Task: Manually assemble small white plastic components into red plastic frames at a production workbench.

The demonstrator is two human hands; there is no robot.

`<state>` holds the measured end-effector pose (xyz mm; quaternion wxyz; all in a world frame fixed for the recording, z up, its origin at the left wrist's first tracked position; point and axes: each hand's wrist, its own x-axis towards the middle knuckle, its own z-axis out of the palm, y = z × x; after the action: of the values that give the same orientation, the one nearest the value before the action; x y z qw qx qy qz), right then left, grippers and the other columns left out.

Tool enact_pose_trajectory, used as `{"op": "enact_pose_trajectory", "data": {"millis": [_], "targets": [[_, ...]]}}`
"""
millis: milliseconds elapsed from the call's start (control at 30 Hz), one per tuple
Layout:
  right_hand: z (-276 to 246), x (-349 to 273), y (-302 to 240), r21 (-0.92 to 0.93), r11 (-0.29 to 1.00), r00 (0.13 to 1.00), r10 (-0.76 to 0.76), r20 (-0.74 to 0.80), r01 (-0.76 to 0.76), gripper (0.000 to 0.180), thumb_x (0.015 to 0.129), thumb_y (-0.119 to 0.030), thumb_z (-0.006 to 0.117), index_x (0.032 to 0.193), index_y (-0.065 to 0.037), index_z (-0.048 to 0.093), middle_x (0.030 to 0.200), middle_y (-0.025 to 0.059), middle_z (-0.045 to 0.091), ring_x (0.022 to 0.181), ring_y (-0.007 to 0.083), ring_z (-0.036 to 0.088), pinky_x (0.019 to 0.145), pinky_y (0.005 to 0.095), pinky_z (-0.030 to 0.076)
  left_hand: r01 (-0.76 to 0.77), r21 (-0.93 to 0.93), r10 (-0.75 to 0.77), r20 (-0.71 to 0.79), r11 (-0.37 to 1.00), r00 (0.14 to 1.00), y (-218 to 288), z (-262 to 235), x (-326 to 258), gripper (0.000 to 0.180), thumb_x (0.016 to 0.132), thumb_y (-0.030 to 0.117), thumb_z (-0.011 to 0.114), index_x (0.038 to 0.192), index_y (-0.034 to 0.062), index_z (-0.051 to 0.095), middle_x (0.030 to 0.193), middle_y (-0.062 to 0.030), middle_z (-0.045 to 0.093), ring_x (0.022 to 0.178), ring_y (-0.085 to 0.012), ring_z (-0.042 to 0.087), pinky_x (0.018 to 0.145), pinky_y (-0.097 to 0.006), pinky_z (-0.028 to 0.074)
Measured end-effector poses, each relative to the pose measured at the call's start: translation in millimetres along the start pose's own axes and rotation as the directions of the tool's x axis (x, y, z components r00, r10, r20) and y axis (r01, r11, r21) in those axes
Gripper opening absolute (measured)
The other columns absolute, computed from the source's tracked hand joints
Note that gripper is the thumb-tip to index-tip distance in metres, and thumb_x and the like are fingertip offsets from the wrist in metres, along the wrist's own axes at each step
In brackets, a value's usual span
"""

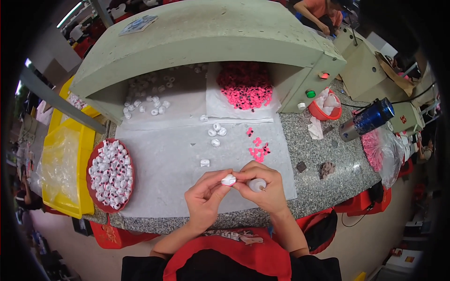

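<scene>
hands meeting over grey sheet (164, 173) near table edge | left hand (205, 199) and right hand (262, 185) both pinching small white cap (228, 180) at fingertips | right hand also gripping small white bottle (257, 185) | red plate (92, 161) sitting at left, holding heaped white caps | red bowl (323, 112) holding white pieces

A small white rounded plastic piece (228, 180) is sitting pinched above the worktop's near edge, touching a small white plastic bottle (257, 185) that is tilting leftward.
</scene>
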<state>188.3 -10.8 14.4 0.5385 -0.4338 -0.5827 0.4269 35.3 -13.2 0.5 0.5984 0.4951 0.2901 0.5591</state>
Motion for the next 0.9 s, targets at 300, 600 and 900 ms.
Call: {"op": "enact_pose_trajectory", "data": {"millis": [300,600,900], "targets": [[7.2,-27.4,-6.9,-0.323,0.93,0.984,0.151,-0.098,-0.175,0.017,0.072,-0.002,0.066,0.088,-0.002,0.062,0.105,0.0168,0.06,0.104,0.0217,0.052,0.094,0.0345,0.036,0.111,-0.074,-0.11,0.019,0.991,0.994,-5.4,-6.5,-12.5,0.022,0.083,-0.002,0.056,0.104,-0.0022,0.059,0.102,-0.009,0.059,0.095,-0.0136,0.056,0.085,-0.026,0.045],[43.2,-11.1,-31.6,-0.176,0.886,0.903,0.423,-0.07,-0.428,0.013,0.071,0.001,0.064,0.082,0.004,0.058,0.078,0.0076,0.056,0.081,0.019,0.052,0.078,0.0322,0.042,0.082,-0.077,-0.098,-0.231,0.994,0.968,9.2,-12.5,-25.1,0.015,0.08,0.004,0.06,0.093,0.0008,0.063,0.088,-0.0096,0.064,0.082,-0.0152,0.06,0.074,-0.028,0.049],[29.0,-19.2,0.6,-0.201,0.977,0.993,-0.095,-0.075,0.078,0.022,0.072,0.002,0.064,0.093,0.006,0.06,0.087,0.0122,0.058,0.085,0.0204,0.055,0.075,0.0287,0.045,0.202,-0.244,-0.237,-0.123,0.949,0.964,32.0,-10.8,-17.5,0.023,0.08,0.006,0.059,0.102,-0.0028,0.057,0.086,-0.009,0.063,0.079,-0.0151,0.061,0.071,-0.028,0.049]]}}
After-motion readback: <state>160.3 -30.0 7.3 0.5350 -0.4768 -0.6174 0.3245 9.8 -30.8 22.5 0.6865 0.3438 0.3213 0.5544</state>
